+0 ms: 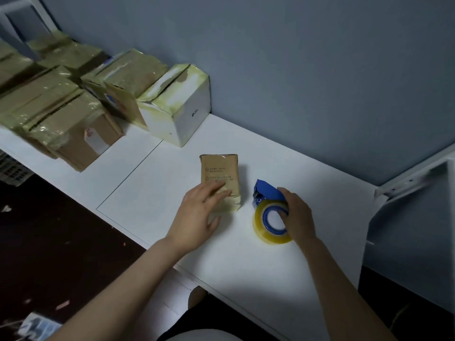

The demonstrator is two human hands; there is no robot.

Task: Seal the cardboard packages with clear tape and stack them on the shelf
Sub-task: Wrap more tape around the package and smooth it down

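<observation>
The long white table (246, 267) carries a crowd of tape-wrapped cardboard boxes (73, 124) at its far left, likely finished ones awaiting stacking. Mid-table lies a small flat brown cardboard package (219, 173), printed face up, its long axis running from the person toward the grey-blue wall (295, 70). The left hand (199, 212) lies flat-fingered on its near end, probably steadying it. Just beside it, the right hand (298, 217) grips a blue dispenser with a clear tape roll (267, 212), seemingly ready for taping.

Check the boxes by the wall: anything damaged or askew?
Yes. The white box at the row's right end has a torn, crumpled top flap under its tape, and the brown boxes left of it sit jumbled at differing angles.
</observation>
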